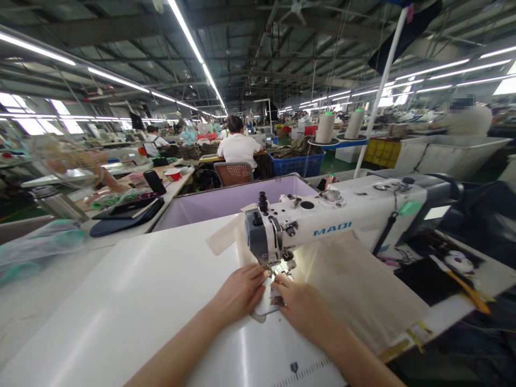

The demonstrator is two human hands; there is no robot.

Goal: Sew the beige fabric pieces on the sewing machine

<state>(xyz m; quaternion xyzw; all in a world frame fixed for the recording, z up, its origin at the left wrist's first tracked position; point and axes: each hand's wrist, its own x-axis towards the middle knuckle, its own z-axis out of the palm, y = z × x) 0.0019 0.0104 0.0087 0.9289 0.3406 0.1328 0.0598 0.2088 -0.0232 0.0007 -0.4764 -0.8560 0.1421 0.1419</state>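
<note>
A white sewing machine (338,215) with blue lettering stands on a white table (161,290). Beneath its lit needle area, my left hand (241,293) rests with fingers together, the fingertips close to the presser foot. My right hand (300,303) is just across from it, its fingers bent in toward the same spot. Whatever lies between the fingertips is too small to make out. Beige fabric (358,285) lies under the machine arm and spreads to the right; a narrower beige piece (221,236) sticks out behind the machine head.
A lilac-lined bin (234,198) is behind the table. At the left are a steel flask (56,201), a dark pouch (124,215) and wrapped plastic (44,247). Orange-handled scissors (467,290) lie right. A person in white (237,148) sits ahead, and thread cones (324,128) stand behind the machine.
</note>
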